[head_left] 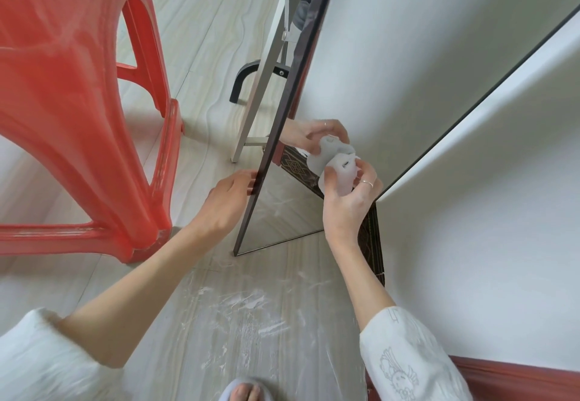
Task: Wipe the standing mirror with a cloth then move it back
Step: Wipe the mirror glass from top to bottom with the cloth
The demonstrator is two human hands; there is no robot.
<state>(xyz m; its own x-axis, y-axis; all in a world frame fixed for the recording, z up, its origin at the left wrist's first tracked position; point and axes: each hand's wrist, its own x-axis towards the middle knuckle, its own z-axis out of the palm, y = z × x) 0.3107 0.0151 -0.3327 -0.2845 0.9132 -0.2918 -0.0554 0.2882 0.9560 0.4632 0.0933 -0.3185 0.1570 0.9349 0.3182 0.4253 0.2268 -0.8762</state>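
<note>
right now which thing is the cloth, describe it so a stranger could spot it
Find the tall dark-framed standing mirror leaning near the white wall. Low on its glass, the right hand grips a crumpled white cloth. It is the only soft, bunched white thing there, doubled by its reflection.

right hand (348, 199) pressing cloth (337, 170) — mirror (282, 206)
</note>
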